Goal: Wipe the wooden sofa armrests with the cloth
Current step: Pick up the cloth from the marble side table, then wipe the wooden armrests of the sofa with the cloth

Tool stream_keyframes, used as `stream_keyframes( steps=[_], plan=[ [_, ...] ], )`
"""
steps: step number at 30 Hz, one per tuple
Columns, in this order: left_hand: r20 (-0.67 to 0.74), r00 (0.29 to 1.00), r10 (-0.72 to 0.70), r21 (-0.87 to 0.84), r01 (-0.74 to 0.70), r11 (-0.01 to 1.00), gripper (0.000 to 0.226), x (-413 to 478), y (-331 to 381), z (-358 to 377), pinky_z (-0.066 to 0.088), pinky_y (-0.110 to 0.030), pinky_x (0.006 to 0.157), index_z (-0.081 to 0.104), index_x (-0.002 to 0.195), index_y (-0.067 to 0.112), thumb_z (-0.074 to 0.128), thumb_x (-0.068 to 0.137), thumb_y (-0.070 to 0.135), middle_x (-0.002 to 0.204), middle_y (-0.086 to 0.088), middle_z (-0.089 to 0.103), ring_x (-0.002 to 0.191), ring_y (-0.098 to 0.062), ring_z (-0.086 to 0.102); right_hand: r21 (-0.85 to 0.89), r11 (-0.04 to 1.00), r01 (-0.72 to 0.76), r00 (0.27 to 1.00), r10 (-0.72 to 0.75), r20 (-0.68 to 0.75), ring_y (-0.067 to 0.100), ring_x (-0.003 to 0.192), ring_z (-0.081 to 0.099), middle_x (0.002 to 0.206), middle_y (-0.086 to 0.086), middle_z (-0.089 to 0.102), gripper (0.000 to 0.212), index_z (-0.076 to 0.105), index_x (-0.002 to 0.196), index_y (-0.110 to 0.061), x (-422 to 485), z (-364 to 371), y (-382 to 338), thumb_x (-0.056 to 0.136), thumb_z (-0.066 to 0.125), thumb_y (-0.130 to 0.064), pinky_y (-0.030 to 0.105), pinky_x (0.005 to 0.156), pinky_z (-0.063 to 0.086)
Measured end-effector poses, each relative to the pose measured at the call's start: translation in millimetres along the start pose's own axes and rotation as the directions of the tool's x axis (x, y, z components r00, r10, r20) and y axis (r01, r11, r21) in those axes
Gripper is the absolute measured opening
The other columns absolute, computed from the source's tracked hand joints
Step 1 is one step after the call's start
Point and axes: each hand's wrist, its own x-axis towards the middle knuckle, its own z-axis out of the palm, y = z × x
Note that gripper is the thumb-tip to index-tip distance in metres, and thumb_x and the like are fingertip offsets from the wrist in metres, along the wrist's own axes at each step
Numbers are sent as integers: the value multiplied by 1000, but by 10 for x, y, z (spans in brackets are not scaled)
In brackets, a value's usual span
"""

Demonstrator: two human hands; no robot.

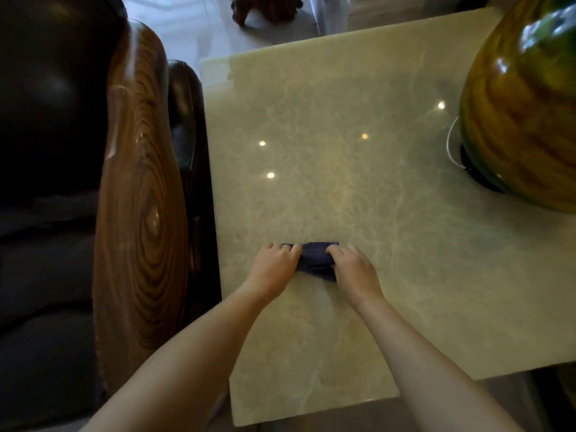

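A small dark blue cloth [314, 258] lies bunched on the pale marble side table [343, 151]. My left hand [274, 265] grips its left end and my right hand [353, 268] grips its right end, both with fingers curled over the fabric. The wooden sofa armrest [140, 188], glossy brown with ringed grain, runs along the table's left side. It stands apart from both hands, to the left of my left hand.
Dark leather sofa cushions [46, 151] fill the left side. A large glossy green and amber vase [523, 113] stands on the table's far right corner. A dark carved object [265, 7] sits on the floor beyond the table.
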Motion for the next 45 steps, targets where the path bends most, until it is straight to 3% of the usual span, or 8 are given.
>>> stream_keyframes(
  steps=[3, 8, 19, 26, 34, 40, 45],
  plan=[
    [-70, 996, 52, -40, -55, 998, 20, -89, -111, -349, 44, -39, 76, 47, 111, 9, 43, 91, 11, 104, -12, 60, 95, -30, 54, 15, 998, 67, 998, -67, -20, 30, 87, 56, 92, 10, 66, 21, 59, 95, -10, 80, -318, -138, 77, 57, 0, 38, 65, 46],
    [-175, 984, 45, -73, -59, 996, 24, -386, -264, -1010, 47, -35, 82, 49, 113, 11, 50, 90, 13, 107, -9, 61, 96, -24, 54, 8, 986, 167, 985, -167, -45, 31, 85, 57, 89, 10, 66, 22, 59, 95, -12, 162, -896, -589, 77, 55, -1, 39, 63, 48],
    [-352, 934, -58, -14, 57, 998, 27, -1392, -643, -2440, 47, -32, 85, 53, 110, 12, 61, 84, 13, 105, -6, 64, 95, -21, 57, 44, 921, 388, 921, -386, -54, 30, 85, 60, 96, 7, 66, 22, 59, 97, -19, 129, -2071, -1880, 78, 56, -8, 40, 67, 51],
    [-410, 902, -137, 14, 156, 988, 29, -1821, -1004, -2884, 46, -32, 90, 53, 110, 13, 63, 83, 16, 108, -6, 63, 100, -21, 56, 8, 859, 512, 859, -511, -34, 30, 88, 59, 99, 9, 64, 15, 57, 97, -19, 181, -2395, -2581, 83, 54, -16, 43, 72, 51],
    [-432, 901, -30, 109, 85, 990, 24, -2029, -1628, -3119, 46, -32, 88, 52, 108, 11, 57, 85, 11, 107, -7, 63, 99, -22, 56, -22, 870, 493, 864, -493, -107, 26, 88, 58, 97, 7, 64, 17, 59, 97, -19, 300, -2303, -3173, 82, 57, -13, 33, 71, 45],
    [-470, 879, 76, 152, -4, 988, 21, -2012, -2295, -3324, 48, -34, 82, 54, 104, 10, 61, 84, 12, 100, -7, 66, 93, -23, 58, -19, 913, 409, 886, -402, -230, 27, 85, 61, 98, 8, 67, 17, 60, 98, -20, 480, -2124, -3709, 83, 57, -14, 35, 72, 49],
    [-457, 881, 118, 153, -52, 987, 26, -1990, -2644, -3322, 50, -36, 78, 54, 103, 9, 66, 80, 7, 96, -10, 67, 89, -26, 60, 11, 944, 329, 910, -314, -272, 27, 83, 60, 95, 9, 67, 15, 61, 97, -21, 616, -1916, -3972, 84, 58, -13, 27, 67, 38]
  ],
)
